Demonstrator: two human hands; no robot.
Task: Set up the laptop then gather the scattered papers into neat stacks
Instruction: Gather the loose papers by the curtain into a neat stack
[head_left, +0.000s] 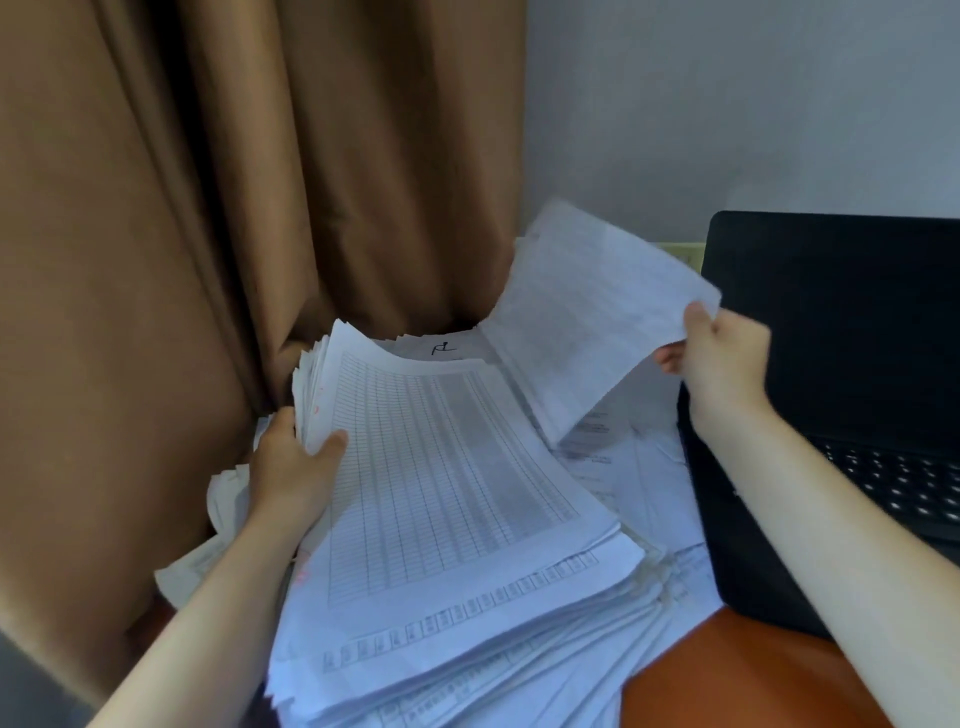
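A thick stack of printed table sheets (447, 499) lies in the middle, its left edge lifted. My left hand (291, 462) grips that left edge, thumb on top and fingers underneath. My right hand (722, 358) pinches the corner of a small bundle of white sheets (592, 322) and holds it raised and tilted above the pile, in front of the laptop. The black laptop (841, 374) stands open at the right with a dark screen and its keyboard showing. More loose papers (623, 467) lie flat between the stack and the laptop.
A brown curtain (208, 208) hangs close on the left and behind the papers. A pale wall (727, 104) rises behind the laptop. An orange surface (727, 675) shows at the lower right. Crumpled paper (223, 499) lies by the curtain.
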